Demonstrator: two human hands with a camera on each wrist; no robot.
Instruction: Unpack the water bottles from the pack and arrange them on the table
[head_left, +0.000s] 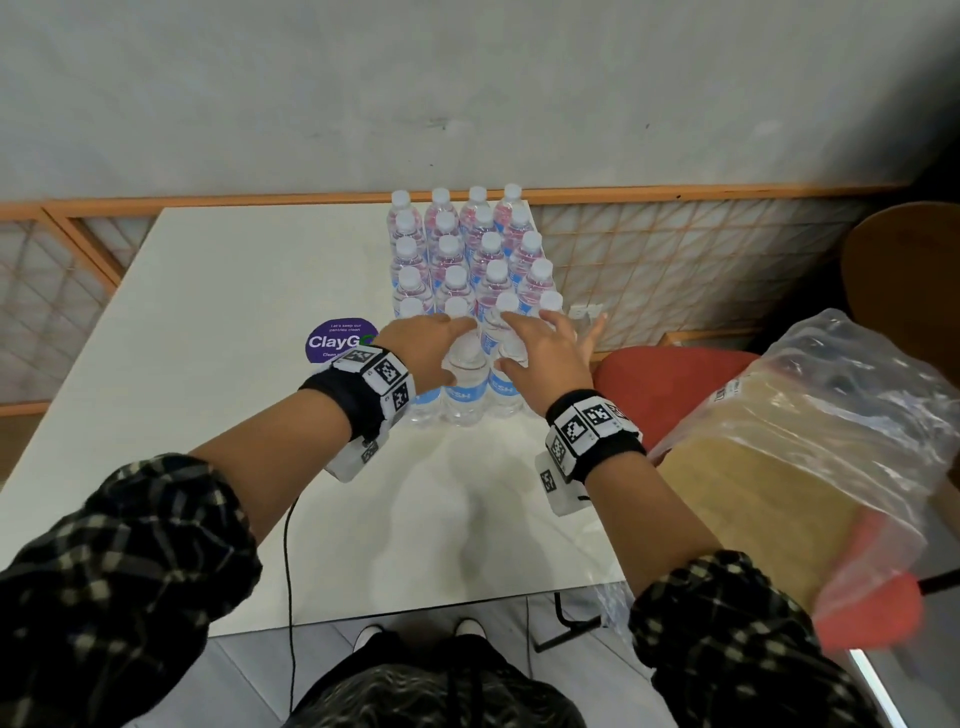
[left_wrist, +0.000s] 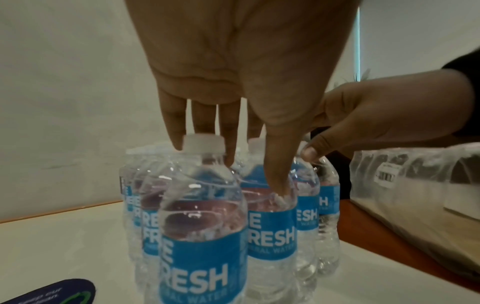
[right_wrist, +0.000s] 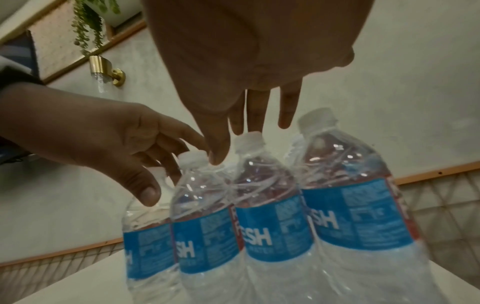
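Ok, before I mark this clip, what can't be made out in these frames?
- Head view: the left hand and right hand cover the nearest bottles; actual contact is unclear.
- Head view: the plastic wrap on the red chair is blurred; its white tag is unreadable.
- Head view: the purple sticker is partly hidden by the left wrist.
- Wrist views: bottle labels are cut off by neighbouring bottles.
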